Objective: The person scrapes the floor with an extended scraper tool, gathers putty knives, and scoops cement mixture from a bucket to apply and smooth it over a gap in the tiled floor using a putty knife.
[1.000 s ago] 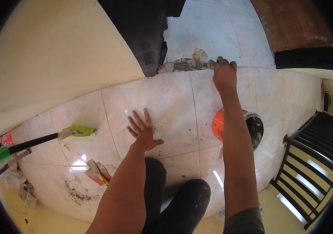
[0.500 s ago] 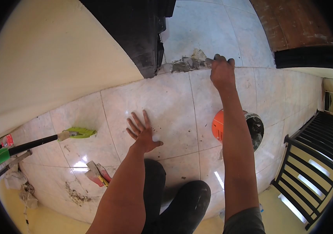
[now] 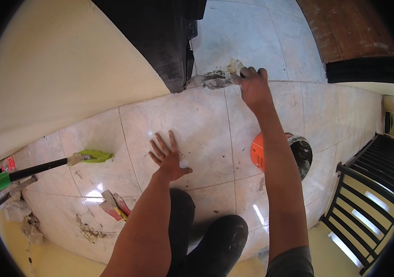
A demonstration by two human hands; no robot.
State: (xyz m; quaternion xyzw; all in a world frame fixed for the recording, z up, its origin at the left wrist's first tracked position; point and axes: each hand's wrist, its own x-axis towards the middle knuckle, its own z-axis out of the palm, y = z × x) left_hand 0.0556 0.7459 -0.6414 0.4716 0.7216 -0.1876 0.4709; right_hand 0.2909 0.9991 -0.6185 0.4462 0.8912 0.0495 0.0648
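Note:
My left hand [image 3: 168, 165] lies flat on the pale floor tiles [image 3: 201, 138], fingers spread, holding nothing. Farther forward, my right hand [image 3: 255, 90] is closed around what looks like a putty knife [image 3: 234, 79]; the fingers hide its handle. Its flat blade lies against a strip of wet grey filler [image 3: 216, 82] along the joint between two floor sections. A pale, crumbly lump [image 3: 234, 65] sits just beyond the blade. Partly behind my right forearm, an orange bucket [image 3: 257, 150] is tipped on its side, its dark inside smeared with grey.
A black cabinet-like object [image 3: 160, 41] stands by the cream wall [image 3: 77, 60]. On the left are a lime-green broom head [image 3: 96, 156] and a flat-bladed tool with red parts [image 3: 114, 205]. Debris [image 3: 90, 229] lies nearby. Black railing [image 3: 367, 198] stands at the right.
My right hand has moved left along the joint, bringing the blade across the grey filler, which looks flatter and more smeared. My left hand has stayed in place.

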